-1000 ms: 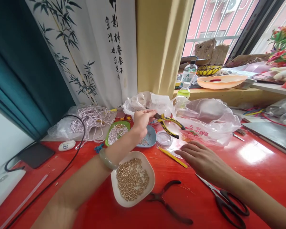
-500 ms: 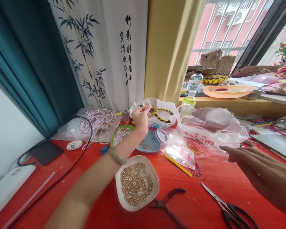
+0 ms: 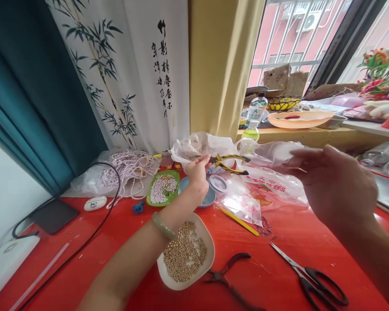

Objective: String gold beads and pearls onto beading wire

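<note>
My left hand (image 3: 197,170) is closed around the jaw end of a pair of pliers (image 3: 232,165) with yellow and black handles. The handles point right, raised over the clear plastic bags. To the right hovers my right hand (image 3: 333,177), palm partly turned in, fingers stretched toward the pliers and apart from them. Under my left forearm is a cream bowl (image 3: 210,255) of gold beads (image 3: 184,255). Behind it a green tray (image 3: 165,204) holds pale pearl beads, beside a blue dish (image 3: 209,199) that my wrist partly covers.
Black-handled pliers (image 3: 218,276) and scissors (image 3: 314,280) lie near the front on the red table. A yellow stick (image 3: 238,220) lies by a plastic bag (image 3: 240,201). Bead strings (image 3: 129,168) are heaped at the back left, and a black cable (image 3: 100,229) crosses the left side.
My right hand has risen and moved left toward the pliers, its palm turning inward. The left hand, still holding the pliers, has shifted slightly right and down. The view has swung a little right.
</note>
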The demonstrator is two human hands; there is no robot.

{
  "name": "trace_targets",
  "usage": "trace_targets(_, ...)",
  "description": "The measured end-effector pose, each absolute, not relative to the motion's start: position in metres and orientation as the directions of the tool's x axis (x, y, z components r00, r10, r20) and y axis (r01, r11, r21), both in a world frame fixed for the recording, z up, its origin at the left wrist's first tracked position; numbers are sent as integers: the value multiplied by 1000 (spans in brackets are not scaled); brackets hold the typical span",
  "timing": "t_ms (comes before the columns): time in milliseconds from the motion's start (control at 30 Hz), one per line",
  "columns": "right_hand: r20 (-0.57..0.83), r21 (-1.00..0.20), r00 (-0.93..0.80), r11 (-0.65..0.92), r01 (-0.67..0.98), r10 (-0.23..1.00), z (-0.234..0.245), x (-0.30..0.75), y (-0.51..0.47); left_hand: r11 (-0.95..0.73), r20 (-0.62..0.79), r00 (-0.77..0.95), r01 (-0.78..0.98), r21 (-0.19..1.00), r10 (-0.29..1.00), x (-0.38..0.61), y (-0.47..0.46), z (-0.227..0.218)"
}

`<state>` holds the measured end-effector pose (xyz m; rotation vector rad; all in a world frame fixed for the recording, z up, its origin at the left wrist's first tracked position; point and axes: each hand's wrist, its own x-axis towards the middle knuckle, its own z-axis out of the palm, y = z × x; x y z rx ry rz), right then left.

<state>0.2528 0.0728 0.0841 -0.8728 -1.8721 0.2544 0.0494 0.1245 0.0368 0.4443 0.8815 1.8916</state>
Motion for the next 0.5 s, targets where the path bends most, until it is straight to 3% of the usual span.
trace_targets(67,684,-518,-109,586,623,721,68,263,103,-233,-100,-437,-643,730,894,48,117,39)
trace_targets(133,638,-491,-117,519,700,761,44,263,124,-199,-126,-410,-661,724,903,45,110,41)
trace_targets(300,445,-258,-435,577,775,783,-12,217,133,-155,-145,-370,-670,726,918,34,95,48)
trace_targets(500,325,62,-578,593,803,749,-22,184,129,-135,-133,-338,-662,737,932,26,81,55)
